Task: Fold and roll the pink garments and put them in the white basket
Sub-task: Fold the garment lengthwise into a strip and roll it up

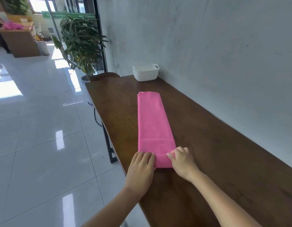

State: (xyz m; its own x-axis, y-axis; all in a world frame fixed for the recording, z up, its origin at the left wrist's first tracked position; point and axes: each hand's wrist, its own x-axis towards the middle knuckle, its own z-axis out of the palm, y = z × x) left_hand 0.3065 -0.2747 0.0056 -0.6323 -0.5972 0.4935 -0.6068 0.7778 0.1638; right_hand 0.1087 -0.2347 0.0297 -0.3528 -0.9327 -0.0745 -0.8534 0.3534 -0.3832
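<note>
Wooden table (224, 153): one pink garment (151, 122), one white basket (145, 73), two hands gripping.

Grey wall (207, 38), glossy tiled floor (35, 136), potted plant (79, 45).

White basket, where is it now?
In the head view, the white basket stands at the far end of the table, beside the wall, beyond the pink garment.

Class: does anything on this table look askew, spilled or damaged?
Nothing stands out. The pink garment lies folded in a neat strip on the wooden table, left hand and right hand gripping its near end; the white basket stands upright.
</note>
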